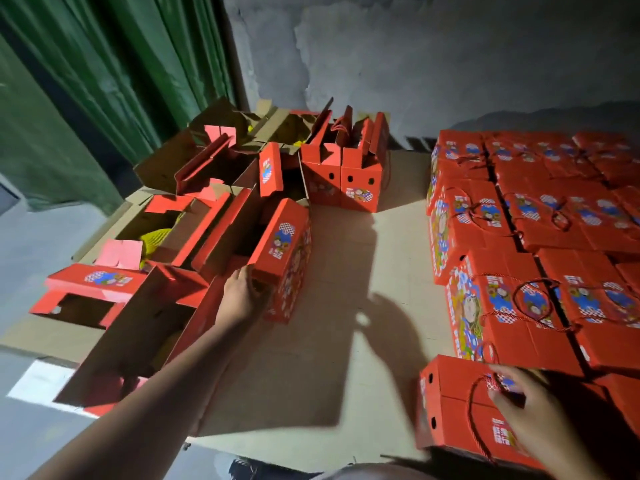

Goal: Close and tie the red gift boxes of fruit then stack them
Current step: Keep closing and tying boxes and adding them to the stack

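With many tied boxes already sitting stacked at the floor's right edge, the right hand is gripping a closed box's cord while the left hand is grasping an open box among several unclosed ones toward the left.
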A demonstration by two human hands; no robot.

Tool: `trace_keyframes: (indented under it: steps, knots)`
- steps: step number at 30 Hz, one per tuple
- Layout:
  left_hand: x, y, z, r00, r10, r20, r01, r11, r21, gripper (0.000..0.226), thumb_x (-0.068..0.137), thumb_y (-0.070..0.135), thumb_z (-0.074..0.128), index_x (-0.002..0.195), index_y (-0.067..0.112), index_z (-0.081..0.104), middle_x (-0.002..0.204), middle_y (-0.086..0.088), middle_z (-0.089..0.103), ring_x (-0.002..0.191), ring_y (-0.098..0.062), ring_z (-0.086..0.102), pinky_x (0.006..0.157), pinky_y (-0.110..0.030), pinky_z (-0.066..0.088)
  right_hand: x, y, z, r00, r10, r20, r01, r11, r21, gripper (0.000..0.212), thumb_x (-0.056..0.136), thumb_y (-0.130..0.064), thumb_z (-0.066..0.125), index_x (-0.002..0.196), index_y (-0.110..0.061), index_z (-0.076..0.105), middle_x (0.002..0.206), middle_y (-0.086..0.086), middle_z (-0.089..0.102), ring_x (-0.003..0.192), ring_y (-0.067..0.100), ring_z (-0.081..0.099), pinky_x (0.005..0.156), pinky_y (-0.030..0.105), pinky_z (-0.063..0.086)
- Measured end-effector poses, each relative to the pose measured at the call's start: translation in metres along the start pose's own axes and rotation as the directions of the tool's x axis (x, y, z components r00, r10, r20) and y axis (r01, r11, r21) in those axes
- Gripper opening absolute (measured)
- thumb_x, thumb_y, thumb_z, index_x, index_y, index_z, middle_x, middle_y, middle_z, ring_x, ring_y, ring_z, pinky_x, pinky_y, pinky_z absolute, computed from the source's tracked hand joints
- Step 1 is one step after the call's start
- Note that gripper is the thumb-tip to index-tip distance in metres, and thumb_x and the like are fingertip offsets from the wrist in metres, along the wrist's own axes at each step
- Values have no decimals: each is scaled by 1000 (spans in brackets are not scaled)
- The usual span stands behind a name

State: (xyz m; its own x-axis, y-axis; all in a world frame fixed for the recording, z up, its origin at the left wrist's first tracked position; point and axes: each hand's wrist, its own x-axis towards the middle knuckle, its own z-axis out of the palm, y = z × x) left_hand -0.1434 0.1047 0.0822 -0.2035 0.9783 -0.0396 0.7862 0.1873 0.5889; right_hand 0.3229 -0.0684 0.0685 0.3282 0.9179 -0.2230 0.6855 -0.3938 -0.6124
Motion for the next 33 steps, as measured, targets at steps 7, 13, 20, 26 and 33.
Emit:
trace_keyframes:
  steps: [7,13,20,26,33]
  knots:
    - [41,8,14,982,-191,1,191,981,-13,59,83,61,67,123,18,58,119,-8,63,115,-33,58,103,-50,46,-15,18,-18,991,74,-114,-71,997,28,44,80,-1,82,97,-40,70,113,1,60,107,29,62,96,40,42]
    - [55,25,14,967,-253,-37,241,950,-199,13,82,22,70,93,17,73,80,2,69,67,-12,67,49,-23,51,-36,32,-27,956,282,-83,-264,947,182,30,86,-9,79,108,-29,74,135,13,63,132,36,52,110,54,35]
    - [38,42,23,996,-86,-30,86,996,-6,16,80,15,54,78,7,68,76,-9,69,71,-30,66,66,-40,58,-48,24,-35,943,317,-105,-282,923,261,26,88,-8,76,110,-22,74,139,10,62,132,35,52,110,51,36]
    - [-6,38,28,998,59,19,-60,997,52,23,85,8,57,63,7,50,57,-7,53,57,-29,53,51,-35,31,-45,1,-33,950,265,-168,-214,939,270,16,94,-14,70,106,-24,72,132,8,64,127,35,54,102,51,40]
    - [-83,22,16,974,218,59,-224,965,139,18,93,17,64,76,11,64,72,-8,67,68,-31,63,57,-38,47,-22,-28,-19,991,81,-108,-43,947,319,19,98,-14,65,112,-26,70,125,-2,64,118,20,57,91,38,45]
